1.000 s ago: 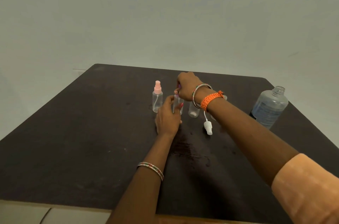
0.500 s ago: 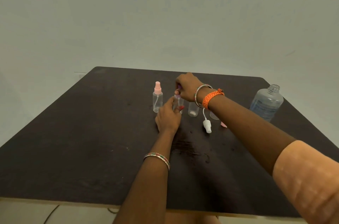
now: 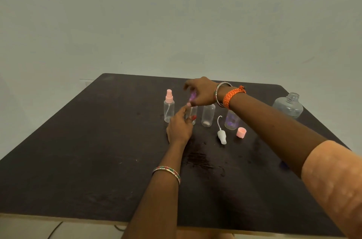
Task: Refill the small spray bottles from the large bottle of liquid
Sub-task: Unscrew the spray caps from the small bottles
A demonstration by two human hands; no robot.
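At frame centre, a small spray bottle (image 3: 192, 114) is being gripped by the left hand (image 3: 179, 127) while its purple sprayer (image 3: 193, 96) is being pinched by the right hand (image 3: 201, 93); tipping is being risked, with the large bottle (image 3: 288, 105) uncapped at right on the surface (image 3: 78, 150).

— What's worn on the left hand (image 3: 179, 128)'s arm?
— One thin beaded bangle with red, green and silver specks (image 3: 167, 171), partway up the forearm.
— And the right hand (image 3: 201, 92)?
— A slim silvery bangle with coloured specks (image 3: 219, 92), then a thick braided orange thread band (image 3: 233, 95) beside it. Nearer the elbow there's a pale peach patterned fabric sleeve (image 3: 337, 184).
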